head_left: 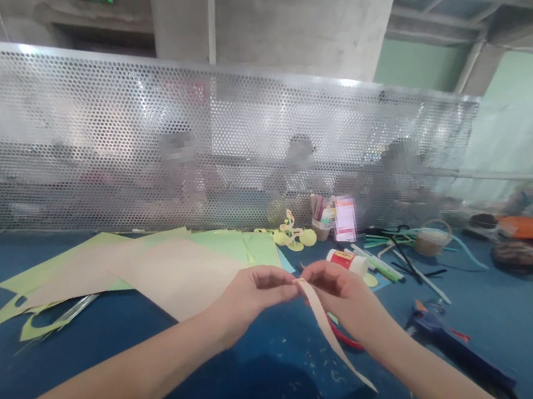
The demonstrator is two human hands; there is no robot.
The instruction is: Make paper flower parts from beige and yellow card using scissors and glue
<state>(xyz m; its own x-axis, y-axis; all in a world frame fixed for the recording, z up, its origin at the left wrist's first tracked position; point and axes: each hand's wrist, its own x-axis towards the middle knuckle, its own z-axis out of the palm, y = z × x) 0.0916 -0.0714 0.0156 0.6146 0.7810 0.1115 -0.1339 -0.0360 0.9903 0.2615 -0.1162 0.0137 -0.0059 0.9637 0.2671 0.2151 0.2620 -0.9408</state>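
Observation:
A narrow cream paper strip hangs from my fingertips above the blue table, its loose end trailing down to the right. My left hand pinches the upper end of the strip. Close against it, my right hand pinches the same end, so the fingertips of both hands nearly meet. Partly behind my right hand lies a red curved handle, perhaps of scissors. A white, red and yellow bottle or tube rests just beyond that hand.
Cream and green paper sheets cover the back left. A small yellow paper figure stands near a phone. A dark blue glue gun lies at right, below green and black sticks. A perforated metal screen bounds the table.

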